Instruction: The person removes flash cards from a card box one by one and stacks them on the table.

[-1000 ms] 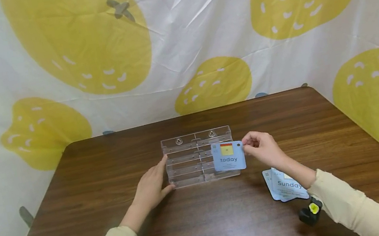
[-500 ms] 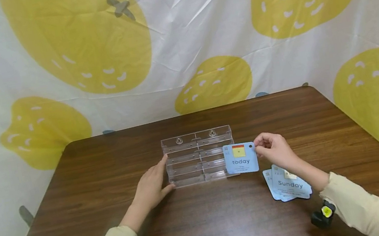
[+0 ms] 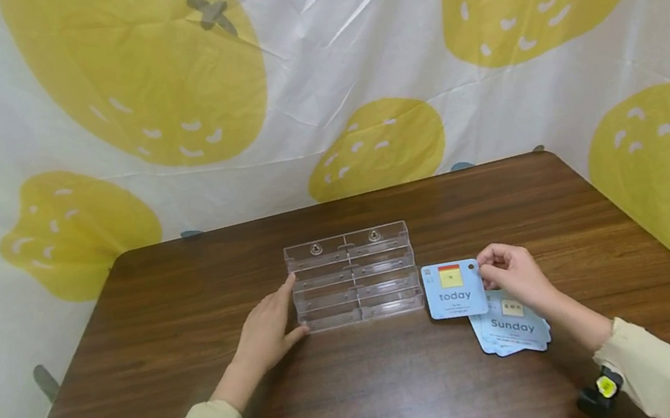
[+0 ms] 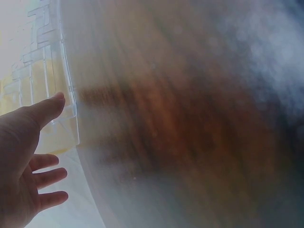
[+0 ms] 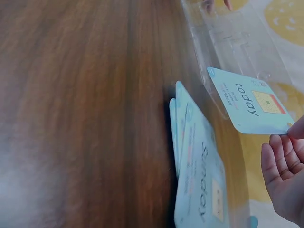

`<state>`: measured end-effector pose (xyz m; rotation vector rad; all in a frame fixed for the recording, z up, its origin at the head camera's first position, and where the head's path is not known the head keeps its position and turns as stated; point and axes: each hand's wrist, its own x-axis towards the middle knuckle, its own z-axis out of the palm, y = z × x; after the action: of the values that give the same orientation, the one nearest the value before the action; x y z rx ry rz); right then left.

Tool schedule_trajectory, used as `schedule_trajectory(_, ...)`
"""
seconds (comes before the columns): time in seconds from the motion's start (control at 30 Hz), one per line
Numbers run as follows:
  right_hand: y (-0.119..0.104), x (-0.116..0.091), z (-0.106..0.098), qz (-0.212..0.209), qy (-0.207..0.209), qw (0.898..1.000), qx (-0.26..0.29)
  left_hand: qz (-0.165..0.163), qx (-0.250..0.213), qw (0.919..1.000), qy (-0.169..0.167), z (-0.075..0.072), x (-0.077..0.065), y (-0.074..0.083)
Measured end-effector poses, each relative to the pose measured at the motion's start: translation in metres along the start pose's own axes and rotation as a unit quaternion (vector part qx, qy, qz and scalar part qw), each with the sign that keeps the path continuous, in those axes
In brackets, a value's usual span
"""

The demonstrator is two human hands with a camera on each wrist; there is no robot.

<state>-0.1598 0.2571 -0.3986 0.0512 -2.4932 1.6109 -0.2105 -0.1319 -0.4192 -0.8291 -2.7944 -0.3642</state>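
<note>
A clear plastic rack (image 3: 357, 294) with two columns of stepped compartments rests on the table. At its left side lies my left hand (image 3: 266, 330), fingers extended, with thumb and index fingertip touching the edge; the left wrist view shows the thumb (image 4: 50, 108) at the rack's rim. My right hand (image 3: 516, 275) pinches a light blue flash card (image 3: 455, 297) reading "today" by its upper right corner, near the punched hole. The card is just right of the rack and overlaps a small pile of cards (image 3: 516, 334), whose top one reads "Sunday".
Dark wood table (image 3: 367, 403) lies under everything, and its rounded far corners meet a white curtain (image 3: 297, 178) with a yellow lemon print. The card pile (image 5: 202, 185) sits in front of and below the right hand in the right wrist view.
My right hand has carried the "today" card rightward and slightly toward me, from in front of the rack to beside it, now partly over the pile. My left hand and the rack stay put.
</note>
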Motion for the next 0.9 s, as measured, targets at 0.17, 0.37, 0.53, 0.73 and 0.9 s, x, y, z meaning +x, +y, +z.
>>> schedule_trajectory(0.17,0.006,-0.003,-0.004,0.008,0.002,1.0,0.003,-0.004,-0.001,1.0,-0.001,0.0,0.0,0.0)
schedule_trajectory(0.37,0.009,-0.004,-0.008,0.025,0.006,1.0,0.002,-0.003,-0.003,1.0,0.001,0.0,-0.001,0.0)
schedule_trajectory(0.53,0.012,-0.006,-0.01,0.046,0.015,0.999,-0.003,-0.004,-0.006,1.0,-0.002,0.0,-0.001,0.0)
schedule_trajectory(0.73,0.011,-0.009,-0.016,0.06,0.023,0.998,0.004,-0.003,-0.004,1.0,-0.002,-0.002,0.0,0.0)
schedule_trajectory(0.9,0.01,-0.01,-0.022,0.074,0.016,0.997,-0.011,-0.006,-0.003,0.9999,-0.008,-0.002,0.0,0.0)
